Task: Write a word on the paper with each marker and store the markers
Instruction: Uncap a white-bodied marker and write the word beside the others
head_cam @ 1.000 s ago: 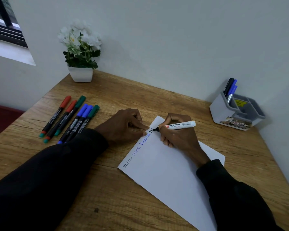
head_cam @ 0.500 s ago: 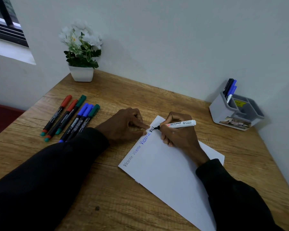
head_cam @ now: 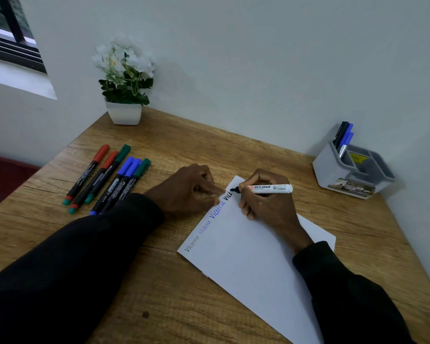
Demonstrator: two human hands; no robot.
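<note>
- The white whiteboard marker [head_cam: 271, 188] sits in the middle of the frame, gripped by the right hand [head_cam: 266, 207], its black tip on the paper [head_cam: 253, 256] near the top corner.
- The left hand [head_cam: 186, 189] grasps nothing; its fingertips press the paper's left edge beside a row of written words.
- The paper lies slantwise on the wooden surface [head_cam: 171, 294].
- Six capped markers [head_cam: 109, 177] lie side by side at centre left.
- A grey organizer [head_cam: 333, 170] at the right holds three markers upright.
- A white flower pot [head_cam: 124, 112] stands in the far corner against the pale wall [head_cam: 258, 70].
- A window [head_cam: 8, 40] shows at upper left.
</note>
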